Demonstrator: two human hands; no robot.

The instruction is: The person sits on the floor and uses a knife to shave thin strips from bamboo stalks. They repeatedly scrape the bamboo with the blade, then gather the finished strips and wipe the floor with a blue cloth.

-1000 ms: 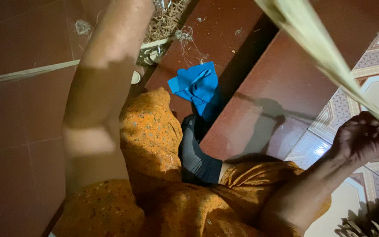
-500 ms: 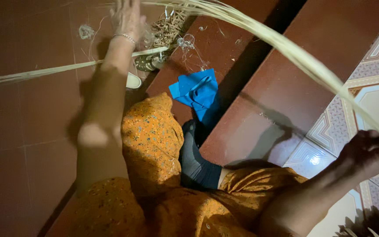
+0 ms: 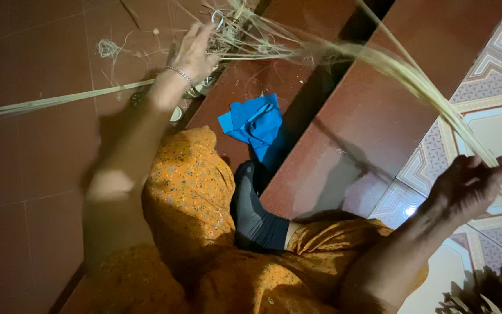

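Note:
My left hand, a bracelet on its wrist, reaches far forward to the tangled end of a long bundle of pale dry grass fibres; whether its fingers close on the strands is blurred. The bundle arcs from that tangle across the red steps down to my right hand, which pinches it at the right edge. I sit in orange patterned trousers with a dark sock on my foot.
A crumpled blue cloth lies on the red step beyond my foot. A loose straw stalk lies across the dark red floor tiles at left. Patterned light tiles are at right. A dark fibrous clump sits at bottom right.
My left arm has stretched forward from close to the camera out to the tangled end of the fibres. The bundle has swung and straightened between both hands.

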